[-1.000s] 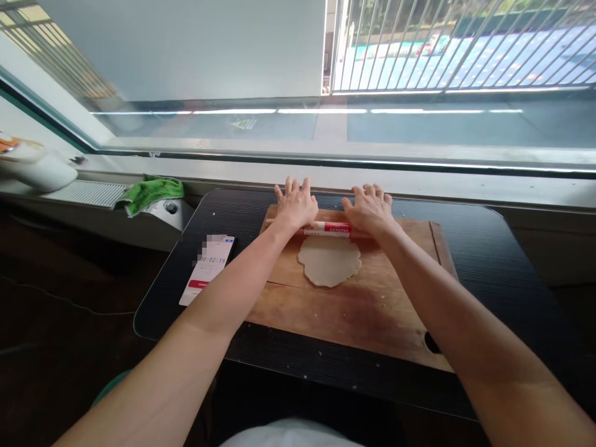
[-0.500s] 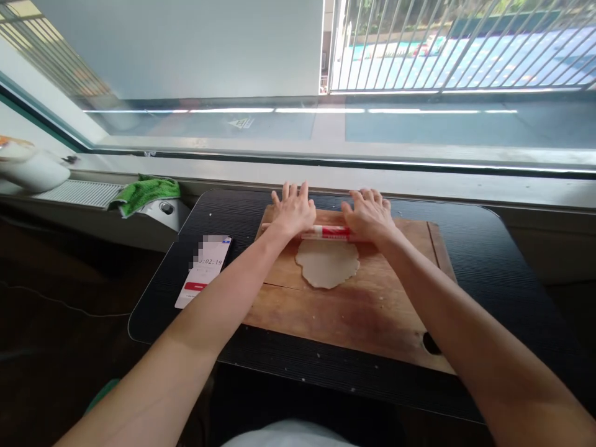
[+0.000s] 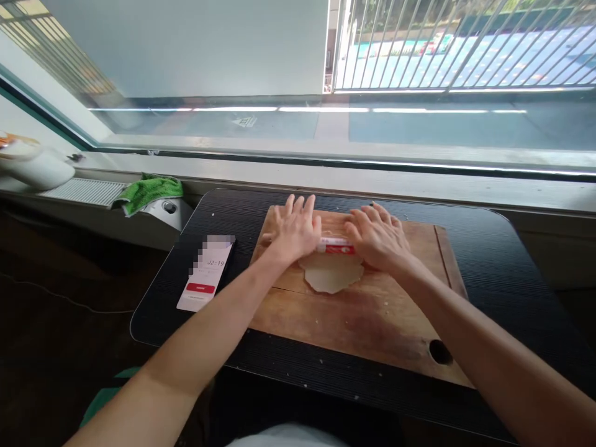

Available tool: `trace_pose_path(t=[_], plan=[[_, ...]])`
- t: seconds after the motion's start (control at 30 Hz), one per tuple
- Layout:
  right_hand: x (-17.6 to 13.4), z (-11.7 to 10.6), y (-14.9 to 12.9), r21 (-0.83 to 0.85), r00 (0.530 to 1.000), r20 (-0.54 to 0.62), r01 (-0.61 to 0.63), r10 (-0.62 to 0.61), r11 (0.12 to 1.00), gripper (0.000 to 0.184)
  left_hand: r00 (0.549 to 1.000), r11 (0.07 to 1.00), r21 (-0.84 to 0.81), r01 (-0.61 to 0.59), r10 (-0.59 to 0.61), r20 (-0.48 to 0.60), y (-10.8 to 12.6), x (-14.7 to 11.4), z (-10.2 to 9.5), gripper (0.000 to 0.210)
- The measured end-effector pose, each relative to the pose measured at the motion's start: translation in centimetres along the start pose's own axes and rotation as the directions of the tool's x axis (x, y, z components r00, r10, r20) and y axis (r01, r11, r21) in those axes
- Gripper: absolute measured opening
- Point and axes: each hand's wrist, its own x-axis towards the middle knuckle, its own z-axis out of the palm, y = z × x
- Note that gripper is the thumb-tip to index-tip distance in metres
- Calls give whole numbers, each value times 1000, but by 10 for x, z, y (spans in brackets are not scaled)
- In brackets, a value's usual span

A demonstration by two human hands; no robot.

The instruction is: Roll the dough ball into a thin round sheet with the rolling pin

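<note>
Rolling pin point(image 3: 339, 246) has shifted toward the person since the earlier frames, both hands travelling with it; its middle now covers the far edge of the dough point(image 3: 333, 277). Dough: flat, pale sheet, uneven rim, lying on the far half of the wooden board point(image 3: 335, 320). Pin lies across the board's far half, red-and-white band showing between the hands.

Left hand point(image 3: 298, 230): palm down on the pin, fingers stretched toward the board's far edge; grip apart. Right hand point(image 3: 378, 233): likewise palm down on the pin, fingers extended; grip apart. Undersides of both are hidden.

Surroundings: board rests on a black desk point(image 3: 493, 261). Phone point(image 3: 201, 288) lies left of the board, screen up. Green cloth point(image 3: 151, 191) hangs farther left, beyond the board's far corner. Pale crumbs sit on the board and on the desk's near strip.
</note>
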Motion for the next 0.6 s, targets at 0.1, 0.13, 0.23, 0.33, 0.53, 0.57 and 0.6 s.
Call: trace_pose_path(t=[0.1, 0.13, 0.23, 0.33, 0.53, 0.57, 0.6], plan=[[-7, 0, 1, -55, 997, -52, 52, -55, 997, 48, 998, 1000, 29, -2, 4, -67, 1, -8, 0, 59], [3, 0, 1, -40, 998, -46, 32, -34, 999, 49, 997, 1000, 30, 2, 0, -71, 1, 1, -1, 60], [40, -1, 3, -2, 997, -1, -79, 79, 997, 54, 998, 998, 33, 55, -55, -11, -1, 37, -4, 61], [36, -2, 2, 11, 996, 13, -87, 87, 996, 54, 996, 997, 3, 79, -79, 49, -1, 34, -3, 60], [-23, 5, 1, -46, 993, -113, 41, -46, 998, 47, 995, 1000, 14, -17, 18, -94, 2, -26, 7, 58], [-15, 6, 2, -33, 995, -92, 24, -27, 999, 48, 996, 1000, 5, -18, 18, -92, 1, -18, 8, 58], [-3, 6, 3, -15, 999, -53, -4, 3, 1000, 49, 996, 1000, -10, -20, 19, -84, 1, -6, 8, 58]])
